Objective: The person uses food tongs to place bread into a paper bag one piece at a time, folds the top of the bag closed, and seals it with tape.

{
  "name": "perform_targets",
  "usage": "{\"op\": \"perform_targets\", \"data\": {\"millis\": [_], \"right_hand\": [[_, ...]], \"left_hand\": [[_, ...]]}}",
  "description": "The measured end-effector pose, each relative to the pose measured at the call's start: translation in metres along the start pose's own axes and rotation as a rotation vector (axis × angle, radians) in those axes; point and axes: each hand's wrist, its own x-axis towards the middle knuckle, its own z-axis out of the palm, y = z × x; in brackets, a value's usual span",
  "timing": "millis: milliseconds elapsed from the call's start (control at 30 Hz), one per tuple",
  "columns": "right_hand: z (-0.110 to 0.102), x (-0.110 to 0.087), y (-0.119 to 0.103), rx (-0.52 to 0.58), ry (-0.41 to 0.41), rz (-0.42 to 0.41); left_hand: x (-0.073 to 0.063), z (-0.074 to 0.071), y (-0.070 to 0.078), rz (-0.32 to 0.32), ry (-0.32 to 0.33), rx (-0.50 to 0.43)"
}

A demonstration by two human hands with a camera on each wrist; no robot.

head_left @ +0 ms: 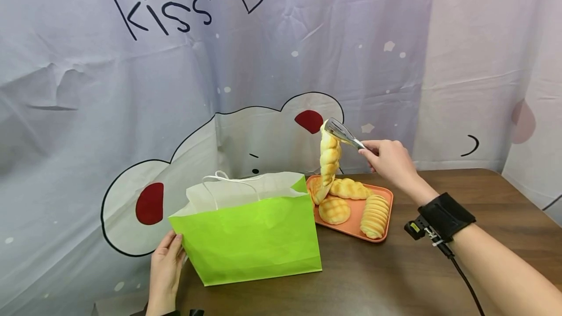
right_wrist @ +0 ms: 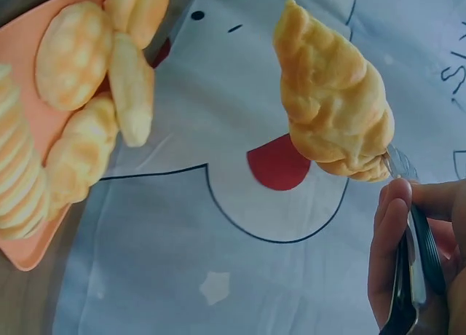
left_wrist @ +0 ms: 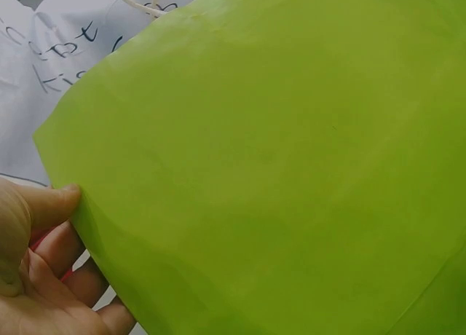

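Right fingers [right_wrist: 389, 255] curl round tongs [head_left: 344, 135] holding bread [head_left: 329, 157] up by the tray's [head_left: 356, 211] far-left side; left fingers [left_wrist: 62, 247] pinch the bag's [head_left: 252, 243] left edge; a gentle, steady squeeze should suit.

The paper bag [head_left: 254, 243] is lime green outside, white within. The tray [head_left: 355, 211] is orange, the round bun [head_left: 334, 210] golden with a checked pattern, the braided bread [head_left: 329, 160] yellow-gold, the tongs [head_left: 341, 132] silver with apparently dark handles [right_wrist: 428, 255].

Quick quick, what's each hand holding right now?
Left hand: holding the green bag by its side edge.
Right hand: holding metal tongs, which grip a braided bread.
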Motion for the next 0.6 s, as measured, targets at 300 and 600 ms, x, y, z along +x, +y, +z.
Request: {"op": "perform_targets", "data": {"millis": [300, 600], "right_hand": [[-0.003, 0.004, -0.024, 0.041, 0.097, -0.059], [-0.002, 0.011, -0.052, 0.095, 0.203, -0.159]], "left_hand": [[-0.001, -0.001, -0.001, 0.019, -0.014, -0.019], [-0.001, 0.000, -0.002, 0.024, -0.012, -0.018]]}}
